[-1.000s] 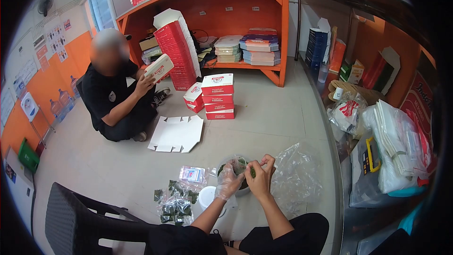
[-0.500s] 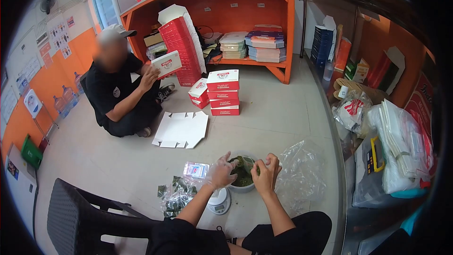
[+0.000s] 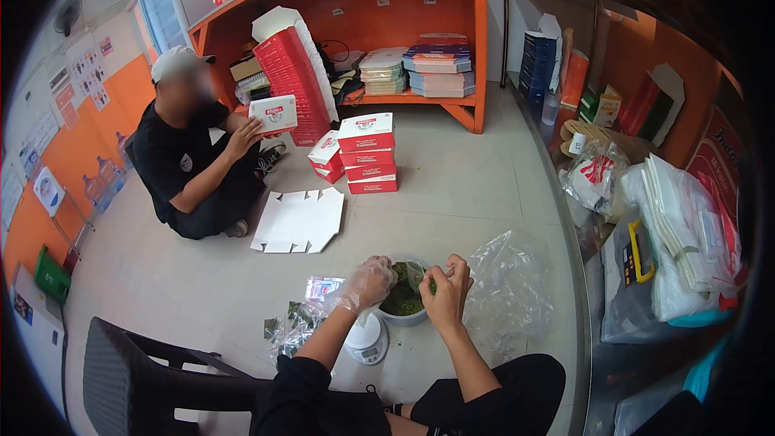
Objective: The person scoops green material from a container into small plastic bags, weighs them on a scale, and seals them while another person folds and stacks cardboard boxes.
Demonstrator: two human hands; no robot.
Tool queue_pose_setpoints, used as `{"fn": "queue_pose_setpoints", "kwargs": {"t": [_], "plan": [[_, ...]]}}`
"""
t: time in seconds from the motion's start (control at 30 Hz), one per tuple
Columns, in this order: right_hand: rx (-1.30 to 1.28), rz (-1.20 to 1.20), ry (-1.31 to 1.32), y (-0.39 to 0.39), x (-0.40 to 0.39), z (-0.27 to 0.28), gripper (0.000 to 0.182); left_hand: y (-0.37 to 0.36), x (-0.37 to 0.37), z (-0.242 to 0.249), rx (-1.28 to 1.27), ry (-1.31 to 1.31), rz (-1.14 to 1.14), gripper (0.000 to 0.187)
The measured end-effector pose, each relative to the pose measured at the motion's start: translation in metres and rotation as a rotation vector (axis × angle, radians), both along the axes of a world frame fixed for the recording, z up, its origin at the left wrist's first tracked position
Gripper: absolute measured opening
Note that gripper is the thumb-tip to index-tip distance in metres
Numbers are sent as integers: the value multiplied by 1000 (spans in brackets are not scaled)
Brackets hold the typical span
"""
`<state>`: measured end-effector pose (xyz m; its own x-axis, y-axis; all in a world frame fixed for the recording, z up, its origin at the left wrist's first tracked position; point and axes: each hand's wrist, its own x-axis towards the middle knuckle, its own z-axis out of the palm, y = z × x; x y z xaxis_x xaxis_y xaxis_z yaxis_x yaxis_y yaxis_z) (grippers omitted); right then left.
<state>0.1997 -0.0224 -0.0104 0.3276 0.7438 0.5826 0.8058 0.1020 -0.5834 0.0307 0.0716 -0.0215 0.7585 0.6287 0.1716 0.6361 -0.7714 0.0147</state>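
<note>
A round white tub [image 3: 401, 319] of chopped green herbs [image 3: 401, 300] sits on the floor before me. My left hand [image 3: 370, 283], in a clear plastic glove, is at the tub's left rim with its fingers curled inward; what they hold, if anything, is hidden. Bare, my right hand [image 3: 448, 292] pinches the edge of a small clear plastic bag [image 3: 415, 273] above the herbs. A white kitchen scale [image 3: 367, 341] stands beside the tub, under my left wrist. Small clear packets of green herbs [image 3: 295, 327] lie left of my forearm.
A large clear plastic sheet or bag [image 3: 510, 291] lies right of the tub. Ahead, a seated person [image 3: 190, 145] holds a white-and-red box [image 3: 273, 115] near stacked boxes [image 3: 368, 153] and a flat white carton [image 3: 297, 220]. A black chair [image 3: 153, 379] stands left; a metal shelf [image 3: 557, 226] runs right.
My left hand has turned from spread fingers to curled ones at the tub. My right hand keeps its pinch. The other person has tilted the box more upright, and my view has shifted slightly.
</note>
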Motion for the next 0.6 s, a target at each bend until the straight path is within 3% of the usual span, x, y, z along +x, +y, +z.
{"fn": "queue_pose_setpoints", "kwargs": {"t": [0.2, 0.27, 0.37, 0.43, 0.5, 0.53, 0.57, 0.6], "plan": [[19, 20, 35, 3, 0, -1, 8, 2, 1, 7, -9, 73, 110, 17], [87, -17, -153, 8, 0, -12, 10, 0, -4, 8, -113, -204, 171, 17], [4, -16, -6, 7, -2, -23, 9, -7, -9, 23, -250, -325, 331, 16], [3, 9, 2, 3, -4, -19, 8, -14, -16, 15, -332, -370, 373, 26], [37, 20, -16, 5, -5, -15, 8, -15, -14, 4, -359, -856, 394, 44], [42, 22, -15, 5, -6, -12, 8, -26, -11, 20, -308, -799, 398, 63], [63, 19, -47, 4, -6, -9, 8, -31, -6, 31, -305, -799, 397, 63], [83, 16, -79, 4, -6, -7, 9, -34, -1, 39, -150, -587, 267, 65]]}}
